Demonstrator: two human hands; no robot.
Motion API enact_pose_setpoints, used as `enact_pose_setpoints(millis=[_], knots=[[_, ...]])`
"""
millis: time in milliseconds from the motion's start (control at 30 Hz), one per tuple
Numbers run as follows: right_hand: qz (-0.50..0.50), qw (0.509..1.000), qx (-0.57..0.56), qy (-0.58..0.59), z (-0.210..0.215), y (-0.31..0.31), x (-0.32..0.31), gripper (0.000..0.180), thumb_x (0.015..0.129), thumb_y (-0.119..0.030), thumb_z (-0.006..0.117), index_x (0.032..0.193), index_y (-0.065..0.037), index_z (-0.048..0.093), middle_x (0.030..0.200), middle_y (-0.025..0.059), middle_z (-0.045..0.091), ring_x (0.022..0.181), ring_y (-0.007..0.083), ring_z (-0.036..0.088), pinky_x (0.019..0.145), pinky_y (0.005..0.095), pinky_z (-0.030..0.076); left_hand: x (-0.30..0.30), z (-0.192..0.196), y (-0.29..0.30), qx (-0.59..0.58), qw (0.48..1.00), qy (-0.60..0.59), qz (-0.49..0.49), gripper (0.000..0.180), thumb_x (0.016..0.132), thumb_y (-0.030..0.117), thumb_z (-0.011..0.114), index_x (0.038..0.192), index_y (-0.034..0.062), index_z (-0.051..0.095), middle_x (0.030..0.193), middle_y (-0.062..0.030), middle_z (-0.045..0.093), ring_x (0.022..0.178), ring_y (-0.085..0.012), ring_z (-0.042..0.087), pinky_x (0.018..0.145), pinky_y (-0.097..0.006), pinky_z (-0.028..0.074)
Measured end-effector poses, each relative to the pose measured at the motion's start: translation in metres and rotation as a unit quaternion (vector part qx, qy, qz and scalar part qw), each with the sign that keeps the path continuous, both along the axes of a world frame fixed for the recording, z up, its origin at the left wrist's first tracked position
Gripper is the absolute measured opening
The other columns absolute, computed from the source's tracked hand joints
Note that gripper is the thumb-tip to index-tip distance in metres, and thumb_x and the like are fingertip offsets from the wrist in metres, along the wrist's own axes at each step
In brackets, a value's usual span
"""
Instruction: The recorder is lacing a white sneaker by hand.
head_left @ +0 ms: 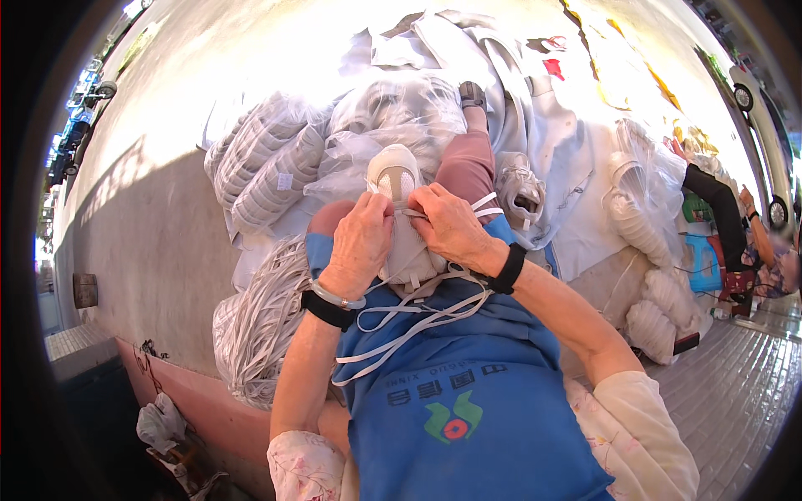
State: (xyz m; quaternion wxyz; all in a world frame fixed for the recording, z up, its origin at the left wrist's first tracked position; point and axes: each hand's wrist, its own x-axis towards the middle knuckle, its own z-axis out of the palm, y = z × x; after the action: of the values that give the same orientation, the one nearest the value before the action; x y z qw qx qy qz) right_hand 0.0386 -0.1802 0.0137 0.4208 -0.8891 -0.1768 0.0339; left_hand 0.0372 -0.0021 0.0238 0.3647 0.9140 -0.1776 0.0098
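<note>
So from the head view, looking down, there's a white sneaker (pixel 399 200) sitting upright-ish on the person's lap, toe pointing away, resting on the blue apron (pixel 468 392). Both hands are on it: the left hand (pixel 361 242) is curled around the shoe's left side with fingertips pinched at the lacing area, and the right hand (pixel 449 225) is closed the same way on the right, pinching a flat white lace (pixel 401 334) right where it meets the eyelets. The loose lace ends trail down over the apron in loops. I'd guess the shoe is light and fairly soft in the upper, stiffer at the sole, so gripping the sides near the tongue looks like the sensible hold; the lace is limp and flat, probably slips easily, so it wants a tight fingertip pinch near its end. Around it: a fat bundle of white laces (pixel 259 334) just left of the knee, clear bags of white soles (pixel 267 163) further out, another white shoe (pixel 520 194) to the right, all on a pale cloth (pixel 576 142).
</note>
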Motion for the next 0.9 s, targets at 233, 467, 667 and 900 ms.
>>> enact_pose_setpoints(millis=[233, 467, 667, 900], knots=[[-0.009, 0.999, 0.026, 0.017, 0.003, -0.006, -0.001, 0.02, 0.079, -0.005, 0.062, 0.098, -0.002, 0.056, 0.094, 0.0189, 0.056, 0.089, 0.0404, 0.058, 0.075, 0.0466, 0.048, -0.001, -0.007, -0.001, 0.018, 1.0, 0.02, -0.015, 0.009, 0.086, 0.001, 0.055, 0.092, 0.0016, 0.048, 0.088, -0.0187, 0.055, 0.079, -0.0389, 0.057, 0.069, -0.045, 0.045], [0.029, 0.986, 0.032, -0.159, 0.018, 0.002, 0.004, 0.019, 0.081, -0.006, 0.064, 0.1, -0.002, 0.061, 0.093, 0.0141, 0.055, 0.086, 0.0315, 0.059, 0.075, 0.039, 0.05, -0.004, 0.014, 0.022, 0.016, 0.994, 0.112, -0.006, 0.012, 0.086, 0.005, 0.057, 0.093, -0.0001, 0.049, 0.091, -0.0213, 0.055, 0.083, -0.0415, 0.058, 0.071, -0.045, 0.047], [0.153, 0.971, -0.114, -0.144, 0.005, 0.025, 0.019, 0.016, 0.086, -0.008, 0.058, 0.099, -0.001, 0.063, 0.094, 0.0116, 0.057, 0.086, 0.03, 0.059, 0.077, 0.0379, 0.05, -0.013, 0.007, 0.021, -0.093, 0.994, 0.043, 0.034, 0.01, 0.096, 0.007, 0.049, 0.097, -0.0011, 0.055, 0.086, -0.0119, 0.06, 0.064, -0.0212, 0.057, 0.058, -0.032, 0.048], [0.3, 0.908, 0.254, 0.146, 0.098, 0.036, -0.03, 0.011, 0.094, -0.011, 0.057, 0.095, -0.001, 0.063, 0.08, 0.0062, 0.061, 0.072, 0.0139, 0.06, 0.066, 0.0276, 0.047, -0.024, 0.019, 0.036, -0.415, 0.872, 0.181, 0.185, 0.027, 0.1, 0.013, 0.046, 0.124, 0.0, 0.048, 0.095, -0.0078, 0.065, 0.046, -0.0025, 0.042, 0.037, -0.016, 0.038]])
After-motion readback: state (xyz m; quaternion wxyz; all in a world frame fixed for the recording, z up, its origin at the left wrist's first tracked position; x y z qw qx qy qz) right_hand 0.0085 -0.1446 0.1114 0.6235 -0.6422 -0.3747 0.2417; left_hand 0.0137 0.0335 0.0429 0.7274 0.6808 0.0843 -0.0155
